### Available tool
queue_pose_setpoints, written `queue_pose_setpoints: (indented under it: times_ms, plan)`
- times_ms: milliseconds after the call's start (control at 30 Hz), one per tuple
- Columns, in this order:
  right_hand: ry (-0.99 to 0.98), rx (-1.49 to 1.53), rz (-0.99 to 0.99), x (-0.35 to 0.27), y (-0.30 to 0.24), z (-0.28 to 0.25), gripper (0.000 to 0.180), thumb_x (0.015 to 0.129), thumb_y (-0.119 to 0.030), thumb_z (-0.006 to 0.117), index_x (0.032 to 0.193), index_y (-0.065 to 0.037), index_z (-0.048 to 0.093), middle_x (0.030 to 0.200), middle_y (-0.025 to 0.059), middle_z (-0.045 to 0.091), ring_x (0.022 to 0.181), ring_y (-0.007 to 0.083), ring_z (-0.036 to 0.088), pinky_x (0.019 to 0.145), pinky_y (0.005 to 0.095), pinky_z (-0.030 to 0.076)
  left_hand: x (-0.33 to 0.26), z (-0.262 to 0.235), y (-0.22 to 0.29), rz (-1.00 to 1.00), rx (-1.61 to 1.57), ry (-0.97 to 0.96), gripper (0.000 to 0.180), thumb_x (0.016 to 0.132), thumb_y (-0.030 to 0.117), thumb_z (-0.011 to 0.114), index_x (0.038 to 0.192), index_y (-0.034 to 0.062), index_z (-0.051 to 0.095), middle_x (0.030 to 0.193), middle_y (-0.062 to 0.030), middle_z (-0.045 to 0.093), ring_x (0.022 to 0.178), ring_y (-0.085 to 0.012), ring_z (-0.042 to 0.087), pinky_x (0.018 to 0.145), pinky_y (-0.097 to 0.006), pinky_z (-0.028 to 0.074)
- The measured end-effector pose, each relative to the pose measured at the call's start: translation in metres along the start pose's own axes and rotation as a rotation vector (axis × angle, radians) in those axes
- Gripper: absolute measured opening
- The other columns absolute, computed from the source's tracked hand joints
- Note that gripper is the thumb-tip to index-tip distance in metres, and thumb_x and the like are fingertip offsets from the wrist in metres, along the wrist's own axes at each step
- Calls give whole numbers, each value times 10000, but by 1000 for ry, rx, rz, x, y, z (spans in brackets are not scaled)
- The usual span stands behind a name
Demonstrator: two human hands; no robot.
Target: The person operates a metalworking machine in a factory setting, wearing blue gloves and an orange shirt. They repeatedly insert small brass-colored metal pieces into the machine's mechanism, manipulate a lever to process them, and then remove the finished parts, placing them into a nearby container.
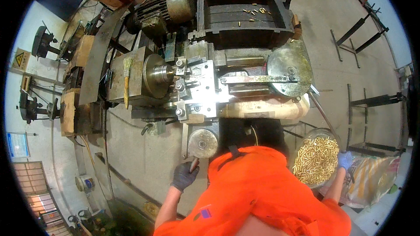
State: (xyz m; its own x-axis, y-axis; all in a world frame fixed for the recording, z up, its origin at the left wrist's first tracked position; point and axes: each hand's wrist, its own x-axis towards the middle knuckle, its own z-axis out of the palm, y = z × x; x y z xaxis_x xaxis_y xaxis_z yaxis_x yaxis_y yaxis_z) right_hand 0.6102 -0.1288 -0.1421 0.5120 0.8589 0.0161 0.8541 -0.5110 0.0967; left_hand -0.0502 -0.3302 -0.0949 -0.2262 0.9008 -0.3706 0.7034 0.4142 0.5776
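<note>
My left hand [185,176], in a dark grey glove, is closed around the crank handle [194,164] of a round metal handwheel [202,143] at the machine's near side. Off to the right, my right hand [345,160], in a blue glove, is at the right rim of a round container filled with small brass-coloured cylindrical pieces [316,161]. Its fingers are too small and blurred to make out. Ahead stands a lathe-like machine with a chuck [162,73] and a bright metal slide plate [204,89] carrying several clamped tool blocks.
A dark open tray [240,17] behind the machine holds several loose brass pieces. A brush [127,81] lies on the headstock. At right are a large metal disc with a linkage arm [286,72], a patterned sack [372,179] and black metal stands [367,102]. A motor [164,11] sits far left.
</note>
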Motion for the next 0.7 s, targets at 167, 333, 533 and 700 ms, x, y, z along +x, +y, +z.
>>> queue_pose_setpoints:
  times_ms: [167,333,533,700]
  plan:
    - [-21,-74,80,-5,1,5,410,714,-376,604,806,22,648,822,260,617,802,401,606,716,451,471,1,-1,-2,7,-9,0,249,787,218,613,975,56,638,846,-159,652,786,-303,638,683,-355,496]
    - [-101,23,75,-40,-24,-30,403,695,-359,623,835,18,649,851,259,622,818,394,607,732,450,472,1,0,-2,20,15,-3,250,786,222,617,972,57,638,842,-153,654,786,-300,639,686,-357,496]
    - [-57,109,-8,-50,-74,-30,451,670,-400,670,923,-27,649,846,214,638,796,362,616,712,433,473,-1,-3,6,-22,-7,7,279,800,272,614,978,58,633,858,-148,651,790,-283,641,682,-357,490]
    - [333,110,-424,-30,-193,-35,377,685,-387,670,964,-133,662,805,136,631,741,305,602,680,406,470,-18,-22,14,-262,-306,-108,366,807,280,622,1077,34,606,870,-103,657,808,-204,628,724,-320,478]
